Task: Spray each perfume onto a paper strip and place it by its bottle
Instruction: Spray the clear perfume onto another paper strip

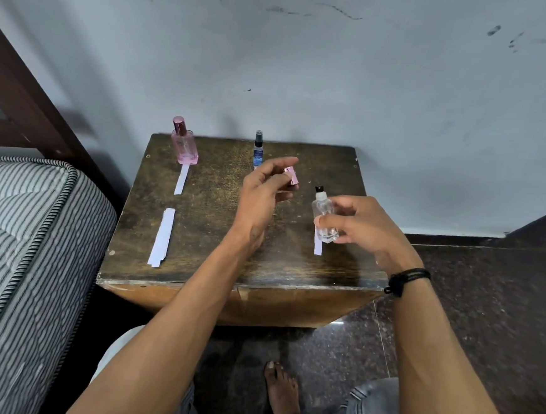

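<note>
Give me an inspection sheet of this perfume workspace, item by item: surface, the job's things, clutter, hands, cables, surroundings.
Surface: dark, worn wooden table against a wall.
Job's things: pink bottle at the back left, capped, with a paper strip in front of it; small blue bottle at the back centre; clear bottle, uncapped, over another strip; spare strips stacked front left.
Clutter: nothing seen.
Hands: left hand holds a pink cap; right hand grips the clear bottle.
Cables: nothing seen.
Surroundings: striped mattress at the left, scuffed wall, speckled dark floor.
</note>
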Available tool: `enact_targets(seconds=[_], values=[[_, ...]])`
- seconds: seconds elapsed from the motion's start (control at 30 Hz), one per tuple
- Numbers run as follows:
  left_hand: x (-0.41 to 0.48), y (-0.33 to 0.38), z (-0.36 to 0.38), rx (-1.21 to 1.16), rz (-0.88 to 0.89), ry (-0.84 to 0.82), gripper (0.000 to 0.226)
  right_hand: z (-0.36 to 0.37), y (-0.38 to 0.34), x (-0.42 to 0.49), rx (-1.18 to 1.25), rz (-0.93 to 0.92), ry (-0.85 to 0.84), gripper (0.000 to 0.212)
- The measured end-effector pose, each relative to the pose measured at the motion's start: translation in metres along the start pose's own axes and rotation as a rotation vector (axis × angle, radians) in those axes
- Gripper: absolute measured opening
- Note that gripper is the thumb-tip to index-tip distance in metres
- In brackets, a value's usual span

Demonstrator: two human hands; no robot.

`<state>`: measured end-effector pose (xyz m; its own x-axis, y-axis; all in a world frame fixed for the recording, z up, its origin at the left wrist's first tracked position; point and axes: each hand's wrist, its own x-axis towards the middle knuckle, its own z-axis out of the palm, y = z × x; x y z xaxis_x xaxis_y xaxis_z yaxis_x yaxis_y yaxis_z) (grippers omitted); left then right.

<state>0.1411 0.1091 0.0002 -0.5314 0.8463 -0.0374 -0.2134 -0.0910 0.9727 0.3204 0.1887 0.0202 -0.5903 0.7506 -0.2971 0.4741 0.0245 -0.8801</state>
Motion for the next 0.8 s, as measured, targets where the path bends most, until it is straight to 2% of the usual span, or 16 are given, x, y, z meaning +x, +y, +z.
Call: enact_targets(seconds=[0.13, 0.33, 0.43, 0.57, 0.67, 0.8], values=[[-0.001, -0.001, 0.001, 0.104, -0.022, 0.016, 0.032, 0.002, 0.000, 0.002, 0.044, 0.002, 0.029, 0.023], [-0.001, -0.007, 0.001, 0.297, -0.091, 0.038, 0.028, 0.001, 0.009, 0.006, -0.037, -0.039, 0.149, 0.036], [0.000, -0.010, 0.002, 0.488, -0.104, -0.048, 0.025, -0.003, 0.010, 0.006, -0.054, -0.049, 0.190, 0.044], [-0.001, -0.015, 0.003, 0.726, -0.049, -0.169, 0.019, -0.008, 0.013, 0.005, 0.060, -0.018, 0.145, 0.041], [0.000, -0.019, 0.000, 0.820, 0.004, -0.249, 0.010, -0.014, 0.016, 0.007, -0.014, -0.019, 0.117, 0.037], [0.001, -0.026, -0.004, 0.915, 0.114, -0.333, 0.027, -0.022, 0.028, 0.008, -0.137, -0.040, 0.074, 0.032]])
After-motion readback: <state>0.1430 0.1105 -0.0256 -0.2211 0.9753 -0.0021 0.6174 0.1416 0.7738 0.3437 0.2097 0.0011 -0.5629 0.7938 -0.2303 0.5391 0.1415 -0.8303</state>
